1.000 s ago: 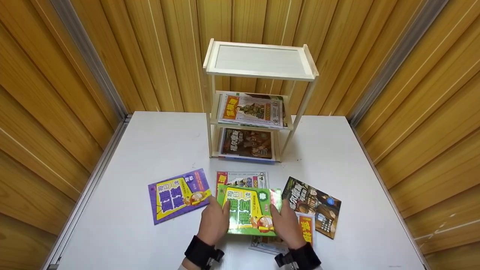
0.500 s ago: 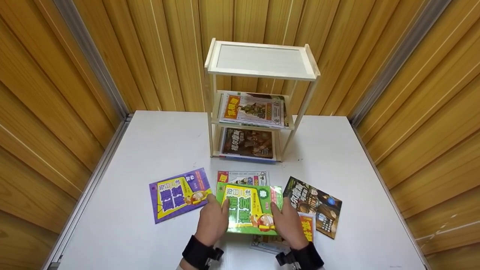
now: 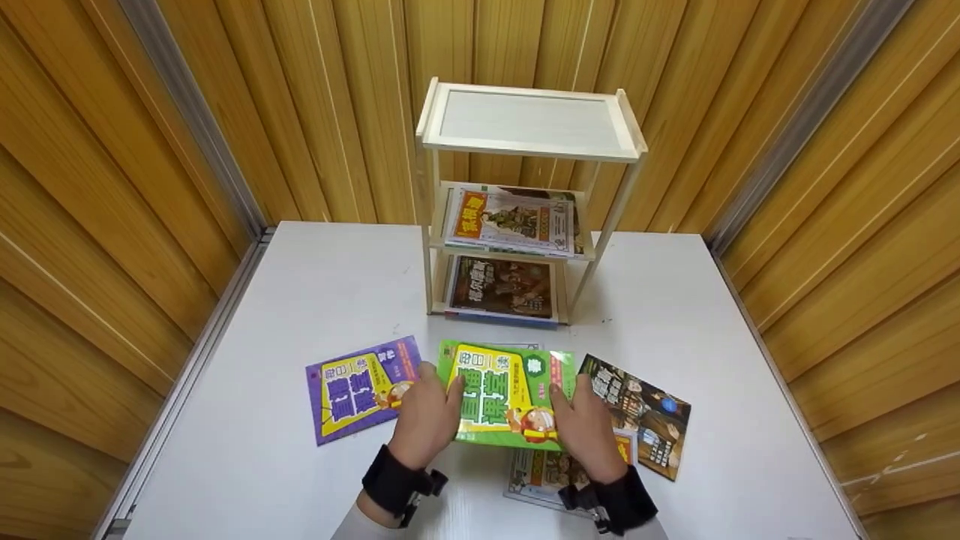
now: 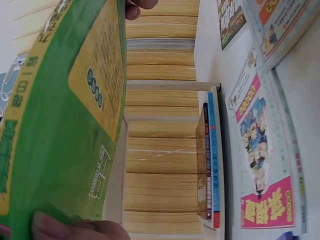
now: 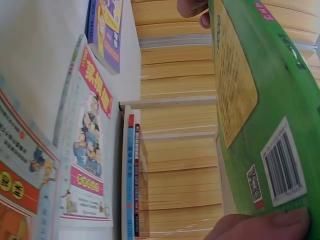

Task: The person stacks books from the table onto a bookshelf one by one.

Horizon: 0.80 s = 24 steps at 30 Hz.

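Observation:
A green book (image 3: 495, 397) with a yellow panel is held up off the table by its two sides, front cover facing up. My left hand (image 3: 424, 414) grips its left edge, thumb on top and fingers beneath. On the right edge my right hand (image 3: 588, 429) holds it the same way. Both wrist views show the green back cover from below; a barcode (image 5: 283, 162) is visible in the right one. Under the held book lies a white comic book (image 4: 260, 150), nearly hidden in the head view. Left of my left hand is a purple book (image 3: 352, 397).
A pale wooden rack (image 3: 529, 124) stands behind, with books on its middle (image 3: 517, 223) and bottom (image 3: 501, 289) shelves. To the right lie a dark book (image 3: 651, 416) and another white-edged book (image 3: 551, 471), partly under my right arm. Wood-patterned panels (image 3: 360, 112) enclose the white table (image 3: 735, 360).
Both hands have moved the green book forward, toward the rack, and it now covers most of the white comic book. The view has shifted slightly; the other books stay in place.

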### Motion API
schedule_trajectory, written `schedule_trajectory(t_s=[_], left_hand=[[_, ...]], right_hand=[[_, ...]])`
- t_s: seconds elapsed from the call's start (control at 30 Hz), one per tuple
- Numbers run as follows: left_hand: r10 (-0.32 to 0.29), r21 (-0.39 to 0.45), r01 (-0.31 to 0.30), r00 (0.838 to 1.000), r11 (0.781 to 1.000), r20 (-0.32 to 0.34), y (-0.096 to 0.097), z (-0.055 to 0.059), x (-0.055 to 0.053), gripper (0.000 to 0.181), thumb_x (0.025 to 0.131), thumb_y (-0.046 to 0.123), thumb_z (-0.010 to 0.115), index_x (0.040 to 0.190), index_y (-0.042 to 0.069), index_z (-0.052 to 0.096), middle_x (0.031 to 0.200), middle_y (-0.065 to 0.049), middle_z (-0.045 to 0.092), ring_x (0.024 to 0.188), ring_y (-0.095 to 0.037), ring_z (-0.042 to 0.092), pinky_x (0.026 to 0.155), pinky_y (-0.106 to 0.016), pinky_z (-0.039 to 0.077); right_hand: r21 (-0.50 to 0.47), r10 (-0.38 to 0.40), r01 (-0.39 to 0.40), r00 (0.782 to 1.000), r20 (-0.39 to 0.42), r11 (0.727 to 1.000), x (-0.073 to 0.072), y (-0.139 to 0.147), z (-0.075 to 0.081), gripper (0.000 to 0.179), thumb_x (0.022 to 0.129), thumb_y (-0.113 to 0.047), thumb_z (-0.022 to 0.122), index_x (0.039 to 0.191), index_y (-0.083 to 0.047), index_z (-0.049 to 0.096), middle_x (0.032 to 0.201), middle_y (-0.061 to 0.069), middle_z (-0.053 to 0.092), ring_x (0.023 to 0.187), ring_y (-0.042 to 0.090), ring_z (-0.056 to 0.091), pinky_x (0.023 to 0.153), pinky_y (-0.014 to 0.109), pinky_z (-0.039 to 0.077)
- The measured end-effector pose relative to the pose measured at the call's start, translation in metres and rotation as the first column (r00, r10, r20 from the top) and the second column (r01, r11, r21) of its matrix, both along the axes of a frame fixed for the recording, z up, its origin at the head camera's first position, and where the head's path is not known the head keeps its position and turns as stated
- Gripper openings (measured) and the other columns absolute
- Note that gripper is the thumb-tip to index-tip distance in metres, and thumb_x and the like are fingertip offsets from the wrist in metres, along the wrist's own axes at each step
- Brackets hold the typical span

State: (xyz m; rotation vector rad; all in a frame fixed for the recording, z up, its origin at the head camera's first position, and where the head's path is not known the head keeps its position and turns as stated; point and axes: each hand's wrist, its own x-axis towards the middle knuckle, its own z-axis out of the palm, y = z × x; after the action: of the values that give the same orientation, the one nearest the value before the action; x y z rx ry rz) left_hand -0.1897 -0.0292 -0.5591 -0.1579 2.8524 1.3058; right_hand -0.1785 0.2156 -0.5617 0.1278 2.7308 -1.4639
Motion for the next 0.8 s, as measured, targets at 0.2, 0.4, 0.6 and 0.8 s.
schedule_trajectory(t_s=[0.2, 0.4, 0.6, 0.8], left_hand=[[-0.013, -0.024, 0.012, 0.999, 1.000, -0.053, 0.002, 0.011, -0.008, 0.038, 0.109, 0.037, 0.057, 0.117, 0.002, 0.045, 0.075, -0.006, 0.054, 0.062, -0.020, 0.054, 0.054, -0.032, 0.042], [-0.016, -0.051, 0.011, 0.996, 0.999, -0.091, 0.005, 0.035, -0.022, 0.040, 0.109, 0.040, 0.055, 0.118, 0.003, 0.044, 0.075, -0.006, 0.056, 0.060, -0.019, 0.056, 0.051, -0.031, 0.045], [-0.032, -0.088, 0.018, 0.987, 0.996, -0.160, 0.008, 0.058, -0.042, 0.040, 0.109, 0.040, 0.055, 0.120, 0.002, 0.044, 0.076, -0.007, 0.057, 0.062, -0.020, 0.058, 0.053, -0.032, 0.047], [-0.042, -0.122, 0.015, 0.976, 0.992, -0.215, 0.015, 0.074, -0.065, 0.041, 0.110, 0.041, 0.054, 0.117, 0.002, 0.046, 0.076, -0.007, 0.056, 0.064, -0.021, 0.060, 0.056, -0.035, 0.050]], right_hand=[[0.017, -0.014, 0.014, 1.000, -0.002, 1.000, -0.009, 0.003, 0.015, 0.028, 0.112, -0.029, 0.051, 0.127, -0.006, 0.046, 0.082, 0.006, 0.049, 0.063, 0.017, 0.046, 0.056, 0.029, 0.037], [0.056, -0.013, 0.016, 0.999, -0.046, 0.998, -0.028, 0.004, 0.035, 0.029, 0.111, -0.031, 0.051, 0.121, -0.004, 0.046, 0.081, 0.006, 0.049, 0.062, 0.017, 0.048, 0.057, 0.030, 0.038], [0.094, -0.028, 0.035, 0.996, -0.083, 0.995, -0.049, 0.008, 0.052, 0.032, 0.110, -0.033, 0.050, 0.123, -0.003, 0.048, 0.086, 0.010, 0.057, 0.070, 0.021, 0.057, 0.060, 0.032, 0.043], [0.145, -0.048, 0.065, 0.991, -0.123, 0.987, -0.072, 0.013, 0.070, 0.037, 0.109, -0.034, 0.050, 0.125, -0.001, 0.048, 0.089, 0.013, 0.060, 0.075, 0.025, 0.060, 0.063, 0.034, 0.045]])
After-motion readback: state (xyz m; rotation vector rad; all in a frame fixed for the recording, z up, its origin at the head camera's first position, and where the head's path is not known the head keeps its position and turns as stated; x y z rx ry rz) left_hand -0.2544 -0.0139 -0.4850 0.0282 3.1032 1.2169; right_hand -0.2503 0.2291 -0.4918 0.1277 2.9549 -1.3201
